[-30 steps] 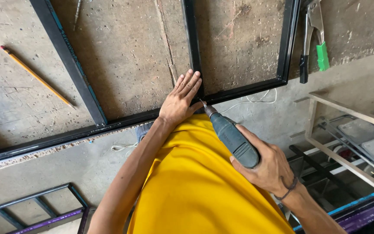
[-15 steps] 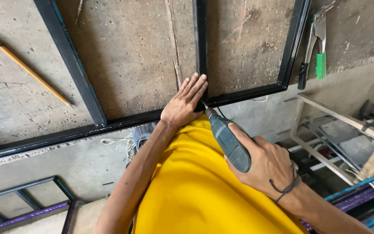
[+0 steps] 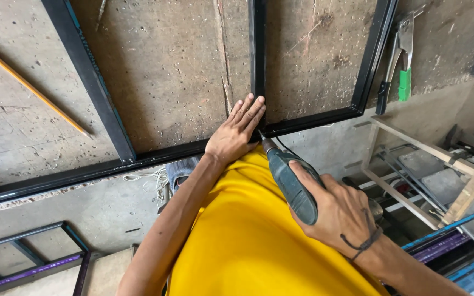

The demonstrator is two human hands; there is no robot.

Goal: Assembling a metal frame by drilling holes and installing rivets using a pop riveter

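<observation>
A black metal frame [image 3: 154, 156] is laid flat on the desk [image 3: 176, 71]. The left hand [image 3: 236, 134] is pressed flat on the frame's corner joint, its grip spread apart. A gray drill [image 3: 291, 183] is clamped in the right hand [image 3: 338, 211], its tip set against the frame just beside the left hand. A yellow pencil [image 3: 34, 90] is seen well left of the frame's slanted bar.

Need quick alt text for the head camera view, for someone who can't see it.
A person in a yellow shirt presses the left hand flat on a black metal frame lying on a worn workbench, while the right hand aims a grey power drill at the frame's joint. A yellow pencil and a riveter lie nearby.
</observation>
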